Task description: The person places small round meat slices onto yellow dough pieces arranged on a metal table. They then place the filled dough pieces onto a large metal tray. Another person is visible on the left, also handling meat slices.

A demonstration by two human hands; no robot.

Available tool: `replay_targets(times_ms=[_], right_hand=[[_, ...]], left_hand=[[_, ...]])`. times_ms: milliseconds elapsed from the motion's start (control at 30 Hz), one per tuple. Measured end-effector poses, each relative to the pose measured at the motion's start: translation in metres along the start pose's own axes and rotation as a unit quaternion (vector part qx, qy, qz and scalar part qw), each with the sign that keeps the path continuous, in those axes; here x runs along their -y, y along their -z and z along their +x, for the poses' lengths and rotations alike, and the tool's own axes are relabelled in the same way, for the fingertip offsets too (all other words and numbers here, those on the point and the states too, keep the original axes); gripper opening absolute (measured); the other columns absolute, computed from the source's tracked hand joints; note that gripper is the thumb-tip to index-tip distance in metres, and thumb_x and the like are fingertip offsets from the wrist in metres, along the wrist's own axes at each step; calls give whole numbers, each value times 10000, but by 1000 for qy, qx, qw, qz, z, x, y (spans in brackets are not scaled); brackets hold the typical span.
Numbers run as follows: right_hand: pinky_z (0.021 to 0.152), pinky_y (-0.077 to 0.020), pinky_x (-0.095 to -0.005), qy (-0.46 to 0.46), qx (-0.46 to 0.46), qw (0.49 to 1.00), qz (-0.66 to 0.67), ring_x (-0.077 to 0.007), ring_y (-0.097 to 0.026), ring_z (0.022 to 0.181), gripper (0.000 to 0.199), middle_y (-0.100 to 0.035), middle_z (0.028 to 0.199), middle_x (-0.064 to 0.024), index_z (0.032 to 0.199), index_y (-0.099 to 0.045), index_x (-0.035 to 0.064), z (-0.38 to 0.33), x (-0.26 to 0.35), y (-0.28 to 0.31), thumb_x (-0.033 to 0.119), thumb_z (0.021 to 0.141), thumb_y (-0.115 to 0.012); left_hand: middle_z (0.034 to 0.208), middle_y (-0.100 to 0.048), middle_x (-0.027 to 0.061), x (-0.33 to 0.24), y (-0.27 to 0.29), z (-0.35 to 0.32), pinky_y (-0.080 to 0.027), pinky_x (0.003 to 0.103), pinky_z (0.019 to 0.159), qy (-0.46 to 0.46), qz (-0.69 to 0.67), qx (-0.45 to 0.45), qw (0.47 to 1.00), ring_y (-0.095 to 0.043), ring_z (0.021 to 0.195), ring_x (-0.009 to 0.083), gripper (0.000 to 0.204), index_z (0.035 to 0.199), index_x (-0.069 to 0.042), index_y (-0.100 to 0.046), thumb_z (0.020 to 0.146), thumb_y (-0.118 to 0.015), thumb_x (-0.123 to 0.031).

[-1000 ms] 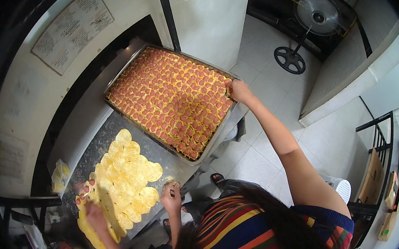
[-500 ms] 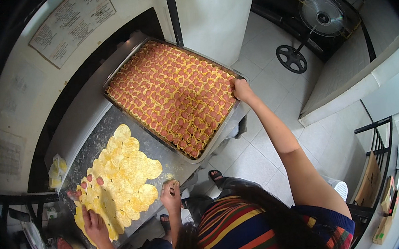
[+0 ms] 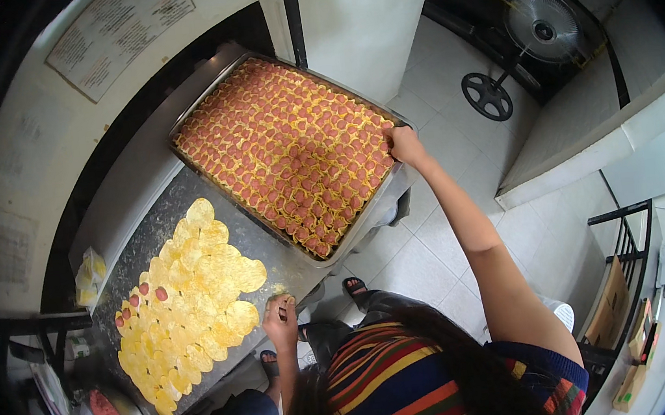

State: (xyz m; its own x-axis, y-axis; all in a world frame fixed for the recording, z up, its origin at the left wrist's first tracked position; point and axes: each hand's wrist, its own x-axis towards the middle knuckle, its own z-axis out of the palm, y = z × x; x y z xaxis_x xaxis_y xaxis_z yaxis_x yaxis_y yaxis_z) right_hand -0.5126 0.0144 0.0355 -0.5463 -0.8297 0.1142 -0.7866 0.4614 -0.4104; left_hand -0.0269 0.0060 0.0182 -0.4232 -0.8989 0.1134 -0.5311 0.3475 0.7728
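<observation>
The work surface is a dark speckled stone counter (image 3: 161,222) set against the wall. A large rectangular metal baking tray (image 3: 370,208), filled edge to edge with rows of small filled pastry pieces, rests on the counter's far end and overhangs its front edge. Just beside the tray, toward the near end, overlapping round yellow dough discs (image 3: 189,291) lie directly on the stone. A few discs farthest from the tray carry red sausage slices (image 3: 160,294)
</observation>
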Motion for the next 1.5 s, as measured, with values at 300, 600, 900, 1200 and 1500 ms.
replay_targets(times_ms=[300,600,900,1200,1500], right_hand=[[669,-499,-420,10,31,999,-8,-353,-629,760,188,-641,765,-187,776,-616,15,9,-6,7,47,603,-684],[702,-509,-399,-91,119,988,-30,-323,-646,796,196,-653,800,-190,744,-660,9,17,8,21,96,585,-735],[604,-481,-432,24,41,990,-130,-380,-608,674,248,-622,735,-216,791,-657,10,31,-28,-1,211,654,-706],[677,-507,-254,212,84,914,337,-128,-650,798,232,-681,867,-55,973,-642,-7,43,299,-63,-91,793,-520],[679,-484,-244,316,350,798,375,-110,-632,763,252,-681,831,-56,970,-678,43,-12,628,-258,-16,735,-607]], left_hand=[[800,-627,92,-4,1,3,-473,296,547,-41,3,-13,999,-596,617,207,79,865,-48,-631,799,-661,-76],[791,-618,92,-3,0,2,-467,288,549,-31,-17,-8,999,-585,607,196,95,880,-45,-633,794,-663,-67],[817,-611,100,14,9,-2,-470,312,587,-32,-36,31,998,-578,636,228,177,944,-48,-640,777,-684,-86],[793,-586,93,15,109,-47,-460,317,604,64,-36,-179,981,-548,624,226,204,950,-43,-638,770,-701,-116],[783,-598,112,68,192,-158,-440,303,553,233,30,-365,901,-571,624,205,149,897,-21,-637,773,-690,-83]])
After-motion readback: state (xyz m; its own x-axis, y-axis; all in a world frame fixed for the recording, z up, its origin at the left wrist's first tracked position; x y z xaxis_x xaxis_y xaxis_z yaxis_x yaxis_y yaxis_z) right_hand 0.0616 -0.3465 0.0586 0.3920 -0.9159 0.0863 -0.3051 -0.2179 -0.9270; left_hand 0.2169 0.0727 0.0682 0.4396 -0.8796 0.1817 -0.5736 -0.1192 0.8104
